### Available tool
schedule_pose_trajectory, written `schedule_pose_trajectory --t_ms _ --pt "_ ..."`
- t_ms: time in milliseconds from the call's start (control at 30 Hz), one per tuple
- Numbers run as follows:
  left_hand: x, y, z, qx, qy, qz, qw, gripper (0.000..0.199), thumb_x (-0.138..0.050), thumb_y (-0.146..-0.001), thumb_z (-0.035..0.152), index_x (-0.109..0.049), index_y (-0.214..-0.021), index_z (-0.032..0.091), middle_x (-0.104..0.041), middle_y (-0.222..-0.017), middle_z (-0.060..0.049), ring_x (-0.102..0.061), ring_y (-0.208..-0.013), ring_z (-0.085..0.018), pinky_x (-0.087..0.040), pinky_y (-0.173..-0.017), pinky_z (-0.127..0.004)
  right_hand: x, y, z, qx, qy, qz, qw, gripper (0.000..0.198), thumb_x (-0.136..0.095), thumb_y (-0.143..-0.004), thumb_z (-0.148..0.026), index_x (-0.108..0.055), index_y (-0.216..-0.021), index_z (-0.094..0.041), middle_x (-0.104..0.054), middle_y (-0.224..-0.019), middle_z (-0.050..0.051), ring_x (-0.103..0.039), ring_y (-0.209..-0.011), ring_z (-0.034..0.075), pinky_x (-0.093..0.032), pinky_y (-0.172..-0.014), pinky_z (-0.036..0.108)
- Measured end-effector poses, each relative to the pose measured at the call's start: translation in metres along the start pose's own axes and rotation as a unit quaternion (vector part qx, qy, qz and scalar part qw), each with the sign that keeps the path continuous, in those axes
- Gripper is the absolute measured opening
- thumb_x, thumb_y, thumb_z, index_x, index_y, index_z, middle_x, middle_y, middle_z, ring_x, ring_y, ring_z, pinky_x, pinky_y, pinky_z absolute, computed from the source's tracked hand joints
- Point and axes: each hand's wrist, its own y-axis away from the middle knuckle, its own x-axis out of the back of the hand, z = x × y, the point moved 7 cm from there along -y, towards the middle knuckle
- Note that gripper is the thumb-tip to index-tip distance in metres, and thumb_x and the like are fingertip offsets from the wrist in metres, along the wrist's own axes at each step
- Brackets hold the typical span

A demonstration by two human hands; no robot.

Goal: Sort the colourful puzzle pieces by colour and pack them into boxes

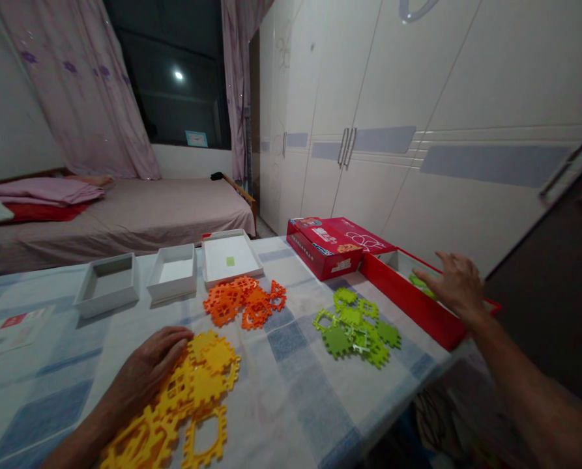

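Note:
My left hand (151, 365) rests at the edge of a pile of yellow toothed plastic pieces (207, 384), its fingers stretched out and lying flat. Over the open end of a long red box (408, 296) hovers my right hand (451, 283), with fingers spread and nothing visible in them. Inside that box, green pieces (421, 284) show partly behind the hand. A heap of green toothed pieces (354, 326) lies on the cloth beside the box. Farther back, orange pieces (244, 299) form a third heap.
Two white open boxes (107, 283) and a shallow white tray (232, 254) holding a small green bit line the table's back. A red lid (324, 244) adjoins the red box. A printed paper (14, 332) lies at left. Beyond are a bed (173, 208) and a wardrobe (369, 98).

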Motion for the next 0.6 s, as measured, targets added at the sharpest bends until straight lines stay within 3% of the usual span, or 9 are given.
schedule_pose_trajectory --t_ms 67,133,200,267,367,600 --pt "0.000 0.000 0.000 0.002 -0.002 -0.001 1.000 0.044 -0.040 -0.086 0.055 -0.068 -0.093 0.022 -0.067 -0.104 -0.004 -0.064 -0.096 -0.018 -0.049 -0.088 -0.023 -0.004 0.029 -0.036 0.088 -0.061 -0.026 0.994 0.058 -0.051 -0.080 -0.055 -0.052 -0.123 -0.015 -0.052 -0.124 0.019 -0.046 -0.116 0.033 -0.038 -0.094 0.049" --pt "0.000 0.001 0.000 0.005 -0.003 -0.003 1.000 0.044 -0.040 -0.086 0.055 -0.068 -0.093 0.022 -0.067 -0.105 -0.004 -0.064 -0.097 -0.018 -0.049 -0.089 -0.023 -0.020 0.068 -0.073 0.156 -0.136 -0.135 0.969 0.059 -0.052 -0.080 -0.054 -0.047 -0.128 -0.020 -0.052 -0.129 0.013 -0.047 -0.119 0.028 -0.038 -0.098 0.045" --pt "0.001 0.001 0.000 0.008 -0.003 -0.002 1.000 0.044 -0.040 -0.086 0.055 -0.068 -0.093 0.022 -0.067 -0.105 -0.005 -0.063 -0.098 -0.018 -0.049 -0.089 -0.023 -0.040 0.107 -0.101 0.178 -0.158 -0.246 0.940 0.067 -0.056 -0.077 -0.056 -0.043 -0.133 -0.022 -0.046 -0.137 0.012 -0.043 -0.125 0.028 -0.038 -0.100 0.046" --pt "0.001 0.000 0.000 0.006 -0.004 0.000 1.000 0.045 -0.040 -0.086 0.056 -0.069 -0.093 0.022 -0.067 -0.105 -0.005 -0.064 -0.097 -0.018 -0.049 -0.088 -0.023 -0.055 0.136 -0.119 0.170 -0.146 -0.299 0.927 0.075 -0.059 -0.072 -0.059 -0.041 -0.136 -0.023 -0.040 -0.142 0.013 -0.037 -0.130 0.031 -0.036 -0.101 0.050" --pt "0.001 0.000 0.000 0.001 -0.007 0.005 1.000 0.043 -0.042 -0.085 0.055 -0.069 -0.092 0.022 -0.068 -0.102 -0.004 -0.065 -0.095 -0.018 -0.050 -0.087 -0.023 -0.064 0.152 -0.136 0.161 -0.133 -0.296 0.932 0.080 -0.061 -0.070 -0.060 -0.040 -0.138 -0.022 -0.037 -0.144 0.013 -0.032 -0.133 0.033 -0.030 -0.104 0.053" --pt "-0.001 0.001 -0.002 -0.001 -0.001 0.000 1.000 0.039 -0.043 -0.086 0.052 -0.068 -0.093 0.023 -0.067 -0.104 -0.003 -0.064 -0.096 -0.017 -0.049 -0.088 -0.022 -0.058 0.143 -0.162 0.162 -0.196 -0.264 0.930 0.061 -0.063 -0.072 -0.046 -0.050 -0.126 -0.022 -0.052 -0.128 0.009 -0.046 -0.119 0.027 -0.034 -0.103 0.047"
